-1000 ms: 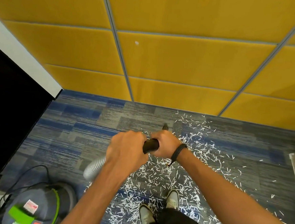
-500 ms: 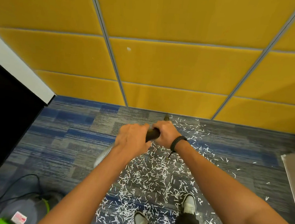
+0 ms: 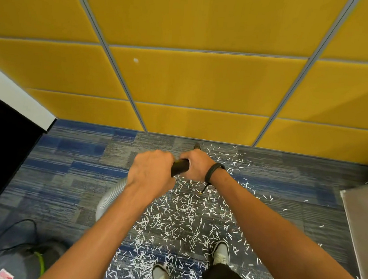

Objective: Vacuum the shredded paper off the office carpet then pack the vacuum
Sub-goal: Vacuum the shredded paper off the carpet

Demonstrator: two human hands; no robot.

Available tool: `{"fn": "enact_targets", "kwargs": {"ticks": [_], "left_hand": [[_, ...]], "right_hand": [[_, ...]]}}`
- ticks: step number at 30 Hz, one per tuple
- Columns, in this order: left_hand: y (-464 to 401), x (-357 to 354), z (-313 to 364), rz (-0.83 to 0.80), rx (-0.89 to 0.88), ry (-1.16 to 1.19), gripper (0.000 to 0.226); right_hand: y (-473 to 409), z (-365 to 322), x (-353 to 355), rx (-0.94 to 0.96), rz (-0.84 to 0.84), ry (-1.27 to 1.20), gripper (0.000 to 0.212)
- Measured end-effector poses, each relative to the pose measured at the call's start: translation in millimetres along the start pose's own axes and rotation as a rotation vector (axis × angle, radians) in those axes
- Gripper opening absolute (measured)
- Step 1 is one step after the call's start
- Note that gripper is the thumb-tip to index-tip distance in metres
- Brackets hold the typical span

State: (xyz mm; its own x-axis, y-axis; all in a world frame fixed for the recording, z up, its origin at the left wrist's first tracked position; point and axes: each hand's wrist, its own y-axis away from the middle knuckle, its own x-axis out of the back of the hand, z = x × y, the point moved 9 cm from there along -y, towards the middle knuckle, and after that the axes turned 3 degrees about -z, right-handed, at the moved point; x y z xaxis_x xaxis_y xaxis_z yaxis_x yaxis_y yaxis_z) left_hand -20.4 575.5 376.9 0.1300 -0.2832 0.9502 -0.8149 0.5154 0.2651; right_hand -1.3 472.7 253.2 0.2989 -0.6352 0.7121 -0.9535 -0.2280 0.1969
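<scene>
Nozzle tip [image 3: 197, 145] pushed nearer wall; left hand [image 3: 152, 172], right hand [image 3: 195, 165] both gripping one wand [image 3: 179, 167]

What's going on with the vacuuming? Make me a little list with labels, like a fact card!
left hand: left hand grips the black wand, nearer the hose
right hand: right hand grips the black wand further forward
hose: grey ribbed hose runs back from the wand
nozzle: nozzle tip sits near the yellow wall
mess: shredded paper covers the carpet around the shoes
vacuum: vacuum body at lower left, with a black cord
</scene>
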Motion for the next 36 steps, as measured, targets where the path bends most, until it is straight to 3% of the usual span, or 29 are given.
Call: {"fn": "enact_targets", "kwargs": {"ticks": [7, 12, 16, 19, 22, 36], "left_hand": [[-4.5, 10.5, 50.7, 0.006, -0.028, 0.033, 0.028], [-8.4, 12.8, 76.9, 0.006, -0.055, 0.077, 0.028], [-11.2, 15.6, 102.6, 0.021, -0.099, 0.062, 0.028], [-14.7, 16.6, 116.5, 0.019, -0.117, 0.066, 0.029], [-18.1, 16.7, 132.7, 0.022, -0.145, 0.065, 0.029], [-21.2, 12.0, 161.8, 0.006, -0.203, 0.122, 0.030]], "right_hand": [[33.5, 40.9, 22.4, 0.003, 0.107, -0.008, 0.035], [52.6, 61.4, 33.2, -0.029, 0.078, 0.037, 0.032], [72.1, 78.3, 39.9, -0.047, 0.075, 0.046, 0.011], [83.6, 93.1, 46.4, -0.083, 0.083, 0.065, 0.013], [95.8, 104.5, 54.3, -0.106, 0.120, 0.062, 0.030], [124.6, 126.1, 60.1, -0.163, 0.144, 0.085, 0.029]]}}
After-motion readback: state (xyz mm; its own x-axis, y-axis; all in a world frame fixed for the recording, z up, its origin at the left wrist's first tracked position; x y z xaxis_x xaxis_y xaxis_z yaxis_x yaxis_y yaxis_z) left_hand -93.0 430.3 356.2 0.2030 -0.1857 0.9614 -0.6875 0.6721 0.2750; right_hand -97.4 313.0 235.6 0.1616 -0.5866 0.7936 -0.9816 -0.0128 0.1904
